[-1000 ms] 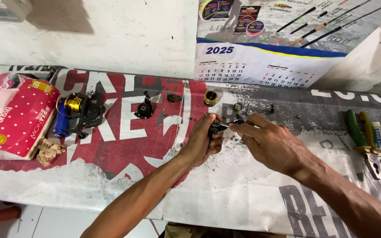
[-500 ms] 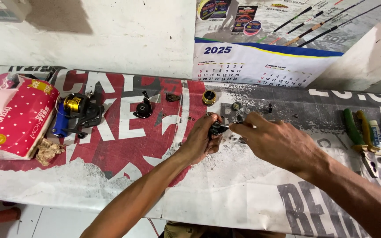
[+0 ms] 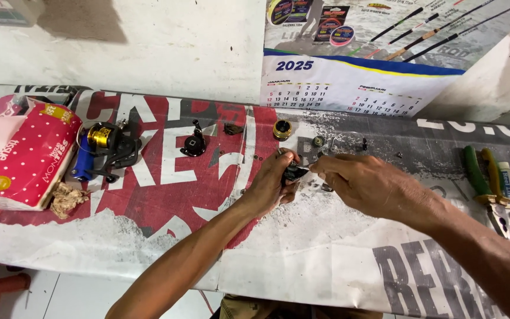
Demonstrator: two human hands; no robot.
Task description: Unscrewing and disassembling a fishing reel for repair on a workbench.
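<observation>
Both hands, left hand and right hand, have fingers clamped on a small dark part, mostly hidden. Pink tissue pack at the desk's left edge.

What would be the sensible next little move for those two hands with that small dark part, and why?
Probably keep the small dark part low over the printed banner and finish seating it. The left hand pinches it while the right hand meets it at the fingertips, and tiny loose bits lie scattered just behind, so anything dropped should land nearby. What exactly the fingers are fitting is too small to tell.
</observation>
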